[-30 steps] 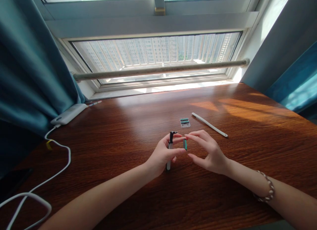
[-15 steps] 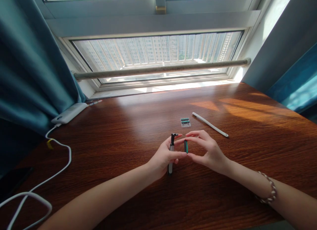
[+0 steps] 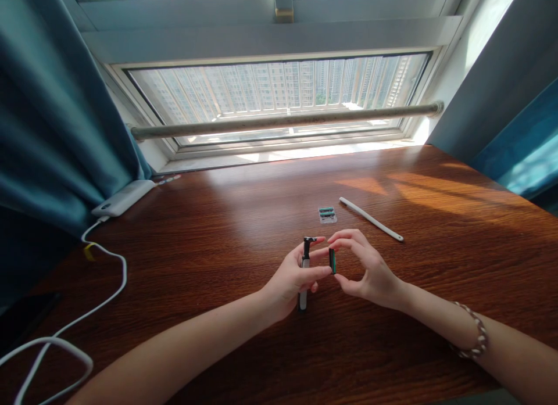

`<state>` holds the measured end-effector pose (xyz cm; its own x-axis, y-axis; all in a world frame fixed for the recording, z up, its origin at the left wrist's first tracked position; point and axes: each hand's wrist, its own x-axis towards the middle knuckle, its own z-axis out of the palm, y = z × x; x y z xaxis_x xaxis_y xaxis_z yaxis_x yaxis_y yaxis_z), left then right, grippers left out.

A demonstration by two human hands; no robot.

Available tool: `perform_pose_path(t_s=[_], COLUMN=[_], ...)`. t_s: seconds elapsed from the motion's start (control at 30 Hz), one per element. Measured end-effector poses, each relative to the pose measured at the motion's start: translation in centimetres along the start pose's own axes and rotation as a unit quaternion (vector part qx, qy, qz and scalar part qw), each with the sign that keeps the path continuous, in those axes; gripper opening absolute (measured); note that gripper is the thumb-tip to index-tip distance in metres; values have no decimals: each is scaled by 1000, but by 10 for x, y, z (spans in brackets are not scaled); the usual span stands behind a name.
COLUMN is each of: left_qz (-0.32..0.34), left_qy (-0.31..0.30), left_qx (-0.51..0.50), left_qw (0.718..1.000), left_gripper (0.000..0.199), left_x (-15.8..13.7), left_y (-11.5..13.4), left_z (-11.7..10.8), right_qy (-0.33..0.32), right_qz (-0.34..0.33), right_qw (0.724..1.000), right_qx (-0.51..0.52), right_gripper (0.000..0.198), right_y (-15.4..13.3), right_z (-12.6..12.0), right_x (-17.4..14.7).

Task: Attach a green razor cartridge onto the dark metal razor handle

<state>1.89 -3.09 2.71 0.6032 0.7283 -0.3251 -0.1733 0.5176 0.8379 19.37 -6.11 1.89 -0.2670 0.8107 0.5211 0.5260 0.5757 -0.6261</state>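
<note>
My left hand (image 3: pixel 292 275) is closed around a black and grey razor handle (image 3: pixel 304 283), which stands nearly upright with its head end up. Its thumb and a fingertip also meet the near side of a dark razor cartridge (image 3: pixel 332 261) with a green strip. My right hand (image 3: pixel 365 265) has its fingertips at the cartridge's top end and its thumb at the bottom end, with the fingers curved round it. The cartridge is held upright, apart from the handle. Beyond the hands, a clear plastic case (image 3: pixel 328 219) with green-striped cartridges lies on the table.
A white stylus (image 3: pixel 370 219) lies on the brown wooden table (image 3: pixel 244 219), right of the case. At the left are a white power bank (image 3: pixel 124 199), its white cable (image 3: pixel 124 271) and a dark flat object (image 3: pixel 28 321). A window and blue curtain (image 3: pixel 56 103) border the table.
The cartridge has shifted slightly right and turned a little between my fingertips. My right thumb has moved slightly out from it. The handle remains in my left hand.
</note>
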Motion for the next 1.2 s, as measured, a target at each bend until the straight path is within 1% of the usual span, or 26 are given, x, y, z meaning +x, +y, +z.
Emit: perform_pose_path(t_s=[0.1, 0.17, 0.43, 0.67, 0.9, 0.97, 1.03, 1.07, 1.1, 1.13, 1.17, 1.2], left_qz=[-20, -30, -30, -28, -33, -33, -26, -18, -7, 7, 22, 37], left_qy=[0, -3, -6, 7, -1, 3, 10, 15, 19, 25, 30, 33], left_qx=[-12, -12, -15, -9, -2, 7, 27, 41, 56, 71, 85, 97], left_qw=[1000, 999, 999, 1000, 999, 999, 999, 999, 998, 997, 996, 994], left_gripper=[44, 40, 39, 42, 41, 41, 41, 40, 39, 39, 39, 39], left_x=[1, 2, 3, 4, 3, 2, 1, 1, 1, 1, 1, 1], left_y=[-1, -2, -5, -5, -4, -4, -4, -4, -3, -2, 0, 2], left_z=[0, -1, -4, -4, -3, -2, -1, -1, -1, -1, -2, -2], right_qy=[3, -1, -27, -25, -18, -12, -9, -5, 2, 12, 24, 36], right_qz=[6, 5, -4, -3, -22, -15, 23, 57, 101, 148, 192, 228], right_qw=[1000, 1000, 998, 999, 999, 999, 997, 992, 980, 960, 932, 898], right_qx=[19, 29, 54, 45, 26, 35, 76, 116, 170, 235, 306, 374], right_gripper=[43, 43, 45, 43, 41, 39, 37, 36, 34, 32, 30, 29], right_y=[-1, -2, -2, 2, 0, 0, 1, 3, 5, 7, 10, 12], right_z=[-1, -2, -2, -3, -4, -4, -4, -4, -4, -3, -3, -2], right_x=[0, 1, 0, 0, 2, 2, 2, 1, 1, 1, 1, 1])
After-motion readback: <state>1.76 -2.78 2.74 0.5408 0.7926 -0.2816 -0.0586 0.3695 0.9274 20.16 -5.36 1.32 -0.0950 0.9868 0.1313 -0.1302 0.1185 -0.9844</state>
